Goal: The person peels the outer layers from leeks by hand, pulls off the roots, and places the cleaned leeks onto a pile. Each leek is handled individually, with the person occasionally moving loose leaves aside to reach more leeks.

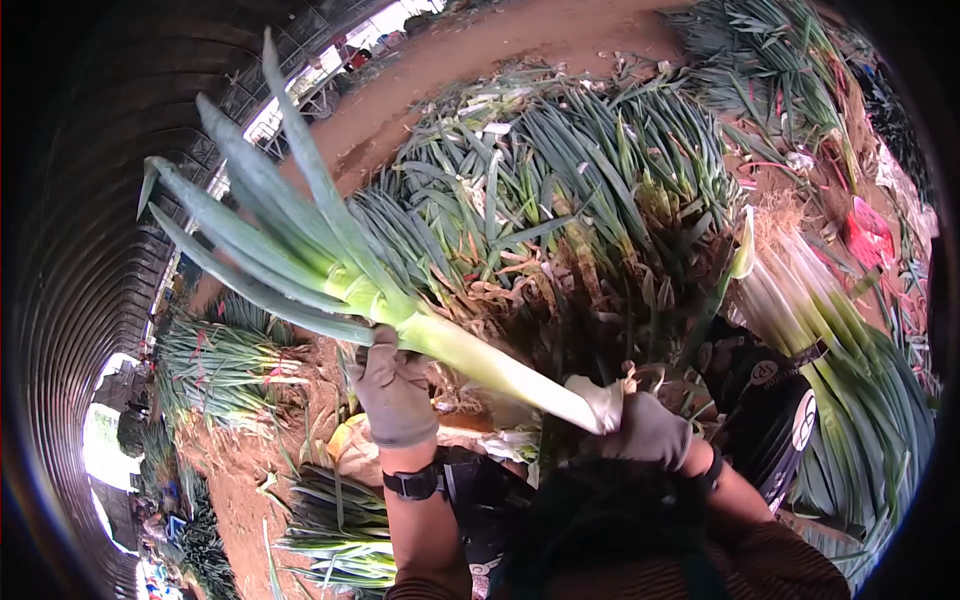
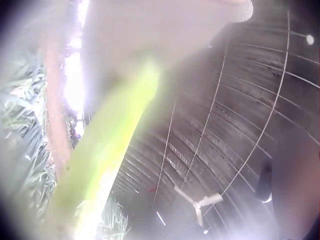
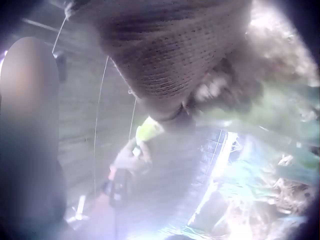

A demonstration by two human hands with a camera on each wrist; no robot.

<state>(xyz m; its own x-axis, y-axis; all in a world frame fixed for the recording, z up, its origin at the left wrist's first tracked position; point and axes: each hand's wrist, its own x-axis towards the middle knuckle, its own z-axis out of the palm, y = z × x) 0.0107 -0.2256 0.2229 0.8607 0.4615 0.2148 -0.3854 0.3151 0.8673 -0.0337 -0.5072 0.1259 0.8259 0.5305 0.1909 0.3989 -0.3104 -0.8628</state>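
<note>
A large leek (image 1: pixel 490 370) lies diagonally across the head view, its green leaves fanned to the upper left and its white root end at the lower right. The gloved left hand (image 1: pixel 395 390) grips the stalk just below the leaves. At the root end, the gloved right hand (image 1: pixel 645 430) holds the base, its fingers partly hidden. In the left wrist view the pale green stalk (image 2: pixel 107 150) runs down from the blurred glove (image 2: pixel 145 40). The right wrist view has the right glove (image 3: pixel 165 60) close up, with the left hand (image 3: pixel 131 159) beyond.
Piled leeks (image 1: pixel 600 170) lie ahead on the brown ground (image 1: pixel 500 38). A tied bundle (image 1: pixel 820 350) stands at the right, near a red object (image 1: pixel 868 235). More bundles (image 1: pixel 225 365) lie at the left and lower left (image 1: pixel 345 530). A curved roof (image 1: pixel 80 200) rises at the left.
</note>
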